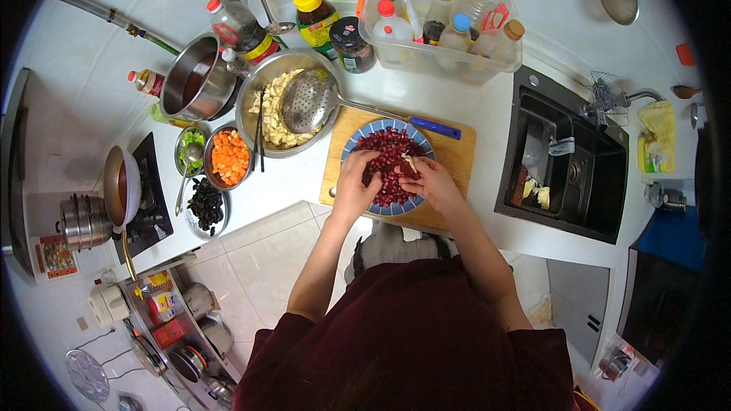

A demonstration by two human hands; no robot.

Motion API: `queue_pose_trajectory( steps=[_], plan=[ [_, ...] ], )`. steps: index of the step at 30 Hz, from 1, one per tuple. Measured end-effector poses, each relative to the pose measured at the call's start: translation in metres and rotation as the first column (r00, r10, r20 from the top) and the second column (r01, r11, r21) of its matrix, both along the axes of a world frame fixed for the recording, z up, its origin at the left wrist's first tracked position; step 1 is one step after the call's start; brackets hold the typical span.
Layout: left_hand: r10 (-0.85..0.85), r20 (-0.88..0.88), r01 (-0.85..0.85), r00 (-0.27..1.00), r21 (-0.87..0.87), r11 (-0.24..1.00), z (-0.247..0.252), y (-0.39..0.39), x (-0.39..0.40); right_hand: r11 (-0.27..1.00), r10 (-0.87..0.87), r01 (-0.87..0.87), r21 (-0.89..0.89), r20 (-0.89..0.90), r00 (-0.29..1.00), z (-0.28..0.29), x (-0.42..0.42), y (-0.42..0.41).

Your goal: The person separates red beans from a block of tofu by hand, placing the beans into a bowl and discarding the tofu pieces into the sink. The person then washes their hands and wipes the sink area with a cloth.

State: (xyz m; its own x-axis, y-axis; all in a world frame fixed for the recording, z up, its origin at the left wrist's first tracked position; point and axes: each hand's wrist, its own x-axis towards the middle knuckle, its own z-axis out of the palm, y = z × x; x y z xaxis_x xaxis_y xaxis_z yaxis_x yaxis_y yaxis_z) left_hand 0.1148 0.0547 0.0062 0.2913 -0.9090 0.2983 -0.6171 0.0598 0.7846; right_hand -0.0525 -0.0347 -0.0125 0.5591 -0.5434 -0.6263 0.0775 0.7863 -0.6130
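A blue-striped plate full of dark red pomegranate seeds rests on a wooden cutting board. My left hand lies over the plate's left side, thumb and fingers apart among the seeds; nothing shows held in it. On the right side, my right hand pinches a pomegranate piece with pale pith between thumb and fingers. Behind the plate, a perforated skimmer with a blue handle leans from a large steel bowl of pale cubes onto the board.
Left of the board stand a bowl of orange cubes, a bowl of chopped greens with a spoon, and a plate of black pieces. Chopsticks lean on the steel bowl. A bottle bin is behind; a black sink is right.
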Motion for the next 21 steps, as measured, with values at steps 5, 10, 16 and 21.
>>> queue_pose_trajectory(
  steps=[5,10,16,21],
  plan=[
    [-0.09,-0.297,0.121,0.951,0.087,0.989,0.01,-0.003,-0.022,0.977,-0.083,0.047,0.207,0.167,0.982,-0.004,0.004,0.009],
    [-0.021,-0.385,0.06,0.923,0.088,0.994,0.016,-0.006,-0.029,0.997,-0.065,0.062,0.052,0.056,0.996,0.004,0.014,0.016],
    [0.012,-0.63,0.017,0.776,0.04,0.999,-0.003,-0.006,-0.027,0.957,0.052,-0.06,-0.282,-0.035,0.998,0.025,0.014,0.014],
    [0.105,-0.765,0.013,0.635,0.147,0.989,-0.004,-0.006,-0.025,0.88,0.061,-0.025,-0.474,0.061,0.996,0.009,0.017,0.016]
  ],
)
